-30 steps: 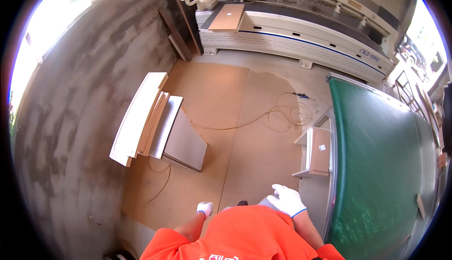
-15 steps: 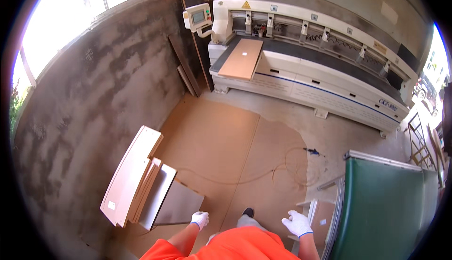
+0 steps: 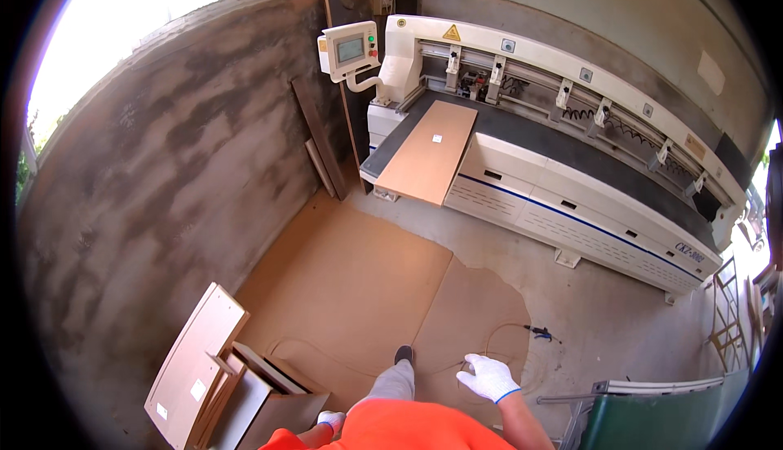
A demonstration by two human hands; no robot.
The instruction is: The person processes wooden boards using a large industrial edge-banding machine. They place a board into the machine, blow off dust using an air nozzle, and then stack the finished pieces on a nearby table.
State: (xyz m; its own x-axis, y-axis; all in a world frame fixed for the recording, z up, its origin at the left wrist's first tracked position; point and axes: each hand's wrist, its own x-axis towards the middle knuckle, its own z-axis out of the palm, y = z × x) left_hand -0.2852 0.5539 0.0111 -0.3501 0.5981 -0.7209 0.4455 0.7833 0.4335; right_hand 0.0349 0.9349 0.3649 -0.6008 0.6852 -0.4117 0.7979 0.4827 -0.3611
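My right hand [image 3: 489,377], in a white glove with a blue cuff, hangs in front of me over the brown floor sheet [image 3: 359,262]. Its fingers are loosely bent and apart, with nothing in them. Low by my left side, my left hand [image 3: 332,420] wears the same kind of glove; its fingers are mostly hidden. The closest things to it are the stacked panels [image 3: 192,368] leaning at the lower left. Farther ahead, a long brown panel [image 3: 432,148] lies on the black bed of a white machine [image 3: 522,177], its near end jutting past the front edge.
A control box with a screen [image 3: 349,50] stands at the machine's left end. A thin hose runs across the floor to a blue air gun [image 3: 541,333]. Dark boards [image 3: 316,136] lean on the left wall. At the lower right is a green-topped conveyor [image 3: 652,417].
I have stepped forward, so the machine and its panel appear nearer. The green conveyor and the stacked panels have slid toward the lower edge. My left hand has dropped lower beside my body.
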